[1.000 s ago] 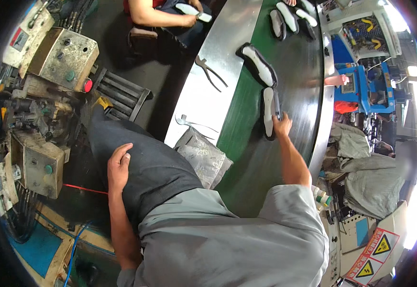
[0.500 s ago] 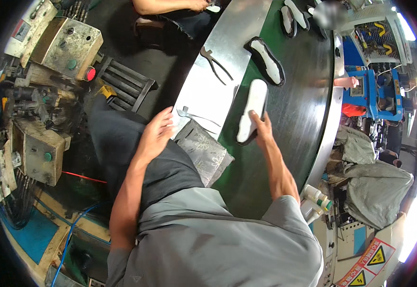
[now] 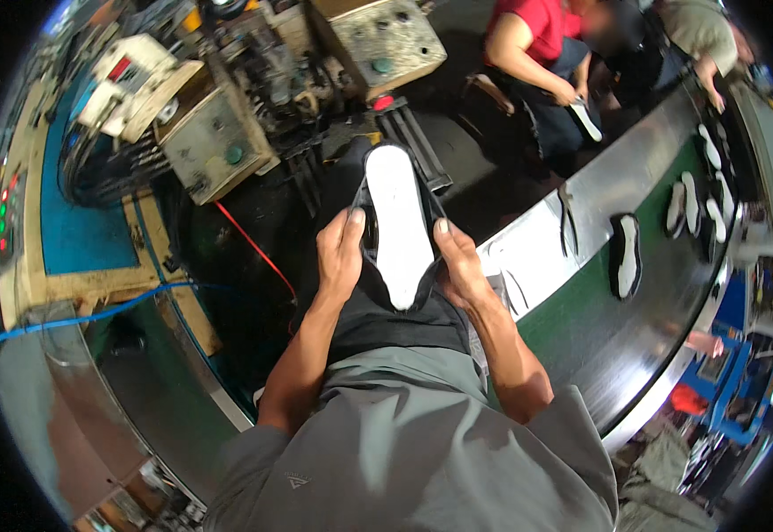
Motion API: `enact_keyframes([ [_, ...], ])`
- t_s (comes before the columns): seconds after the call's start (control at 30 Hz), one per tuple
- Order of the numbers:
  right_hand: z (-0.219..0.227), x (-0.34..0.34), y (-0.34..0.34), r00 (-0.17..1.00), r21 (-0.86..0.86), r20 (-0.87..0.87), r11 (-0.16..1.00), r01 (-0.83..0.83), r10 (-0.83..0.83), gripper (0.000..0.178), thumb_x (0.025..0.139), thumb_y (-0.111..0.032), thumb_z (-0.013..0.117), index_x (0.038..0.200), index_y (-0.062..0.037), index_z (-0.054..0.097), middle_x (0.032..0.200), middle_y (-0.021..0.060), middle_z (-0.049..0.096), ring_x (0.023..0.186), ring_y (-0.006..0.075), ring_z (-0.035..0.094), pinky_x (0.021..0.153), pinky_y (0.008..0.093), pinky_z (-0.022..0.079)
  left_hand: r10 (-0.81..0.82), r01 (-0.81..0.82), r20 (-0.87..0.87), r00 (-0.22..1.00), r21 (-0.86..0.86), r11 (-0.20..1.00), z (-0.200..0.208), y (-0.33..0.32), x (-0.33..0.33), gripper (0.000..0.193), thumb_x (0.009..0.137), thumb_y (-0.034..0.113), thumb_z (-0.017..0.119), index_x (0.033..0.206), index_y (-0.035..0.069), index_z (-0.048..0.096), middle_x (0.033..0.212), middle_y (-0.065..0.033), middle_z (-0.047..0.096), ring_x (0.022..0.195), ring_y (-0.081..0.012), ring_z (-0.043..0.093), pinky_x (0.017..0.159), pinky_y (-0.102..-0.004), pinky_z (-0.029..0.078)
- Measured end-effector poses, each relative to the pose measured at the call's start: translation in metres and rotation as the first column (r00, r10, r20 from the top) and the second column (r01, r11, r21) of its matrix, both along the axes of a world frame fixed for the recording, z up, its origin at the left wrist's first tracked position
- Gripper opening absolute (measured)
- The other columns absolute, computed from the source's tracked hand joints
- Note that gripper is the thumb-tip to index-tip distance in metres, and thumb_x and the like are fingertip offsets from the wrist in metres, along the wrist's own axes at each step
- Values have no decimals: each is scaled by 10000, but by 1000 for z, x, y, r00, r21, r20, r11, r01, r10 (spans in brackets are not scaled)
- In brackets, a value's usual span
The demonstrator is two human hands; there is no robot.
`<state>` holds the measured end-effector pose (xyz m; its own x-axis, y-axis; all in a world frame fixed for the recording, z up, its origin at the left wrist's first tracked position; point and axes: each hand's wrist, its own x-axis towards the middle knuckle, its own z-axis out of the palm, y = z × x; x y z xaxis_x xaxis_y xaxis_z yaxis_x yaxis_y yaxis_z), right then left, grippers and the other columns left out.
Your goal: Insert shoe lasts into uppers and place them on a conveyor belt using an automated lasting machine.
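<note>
A black shoe [image 3: 398, 226] with a white insole facing up is held over my lap, between both hands. My left hand [image 3: 340, 257] grips its left edge, thumb on the rim. My right hand [image 3: 457, 262] grips its right edge the same way. The shoe's toe points away from me, toward the grey machines. Both forearms come up from my grey shirt at the lower edge.
A green conveyor belt [image 3: 599, 328] with a steel rim curves along my right, carrying another shoe [image 3: 624, 257] and several more farther off. Pliers [image 3: 566, 222] lie on the rim. Grey machines [image 3: 218, 133] stand ahead. Two other people [image 3: 546, 53] sit at the belt's far end.
My right hand lifted the shoe off the belt and brought it left over my lap. My left hand rose from my thigh and took hold of it. My view turned left.
</note>
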<state>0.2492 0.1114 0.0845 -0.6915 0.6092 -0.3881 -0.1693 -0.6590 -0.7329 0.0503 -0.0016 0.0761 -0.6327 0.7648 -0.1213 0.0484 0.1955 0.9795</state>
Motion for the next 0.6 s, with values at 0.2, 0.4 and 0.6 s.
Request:
enact_keyframes([
  [0.2,-18,-14,-25,958,246,195,935,-256,212,671,1149,-411,601,1611,60,479,1491,168,646,1347,242,612,1188,355,434,-10,36,-96,995,273,961,21,-22,-26,675,1077,191,686,1651,-36,413,1558,-182,566,1424,-247,543,1213,-392,409],
  [0.4,45,-63,-11,902,697,419,600,-392,104,803,1060,-389,728,1649,52,408,1528,268,607,1425,310,583,1214,407,427,53,-24,-146,988,195,980,17,-10,-39,471,1123,253,642,1501,-26,621,1315,-171,726,1140,-229,698,1025,-363,539],
  [0.6,68,-74,14,927,695,338,622,-361,162,860,989,-301,816,1696,-76,381,1571,209,595,1448,287,570,1229,391,418,126,-91,-132,983,239,967,30,-9,-24,352,1146,172,560,1372,-59,699,1259,-166,757,1117,-216,699,1001,-348,542],
])
